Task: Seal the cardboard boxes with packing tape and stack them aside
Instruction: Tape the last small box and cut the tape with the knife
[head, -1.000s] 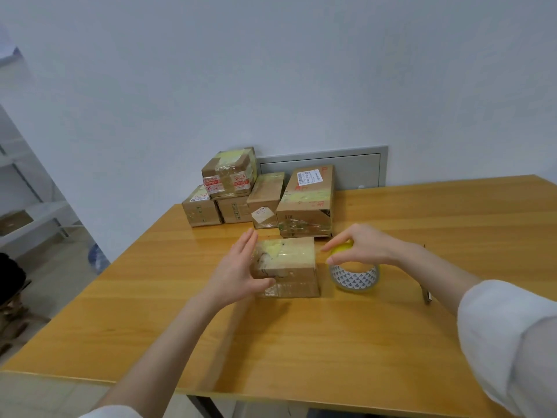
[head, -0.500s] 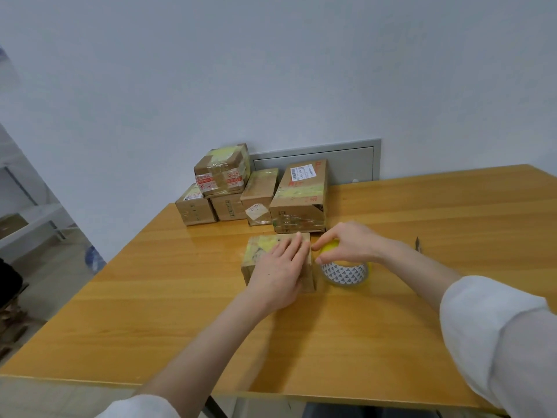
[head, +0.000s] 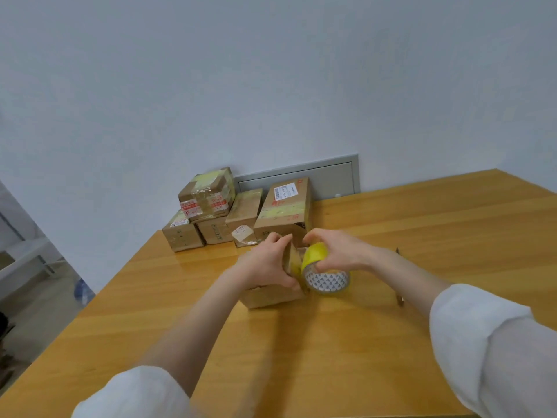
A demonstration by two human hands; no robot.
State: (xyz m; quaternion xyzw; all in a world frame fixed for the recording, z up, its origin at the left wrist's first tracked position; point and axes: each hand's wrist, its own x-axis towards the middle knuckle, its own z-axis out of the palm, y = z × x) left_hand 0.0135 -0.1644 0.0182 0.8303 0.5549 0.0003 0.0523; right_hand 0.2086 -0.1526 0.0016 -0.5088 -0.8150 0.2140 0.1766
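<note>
- The small cardboard box [head: 271,295] in hand sits on the bench [head: 361,342] near its middle, just in front of the pile at the back. Most of its top is hidden by the hand on it.
- The left hand [head: 266,263] lies over the box's top, fingers curled round its right-hand edge and thumb low on the near side. This grip looks meant to pin the box so it cannot slide when tape is drawn across it.
- The right hand [head: 334,251] clasps the yellow tape roll [head: 325,274] from above, fingers curled over its rim. The roll is tilted and held against the box's right side, probably to bring the free end onto the cardboard (whether any tape is already stuck down cannot be made out).
- Several taped boxes [head: 286,206] stand grouped against the wall, one stacked on the others, some crossed by yellow strips. That is likely where finished ones go.
- The bench is glossy, orange-toned wood.
- Behind it rises a plain pale wall [head: 271,86] with a grey panel [head: 301,179] set low. At the left the floor shows, with a blue bottle [head: 83,292] on it.
</note>
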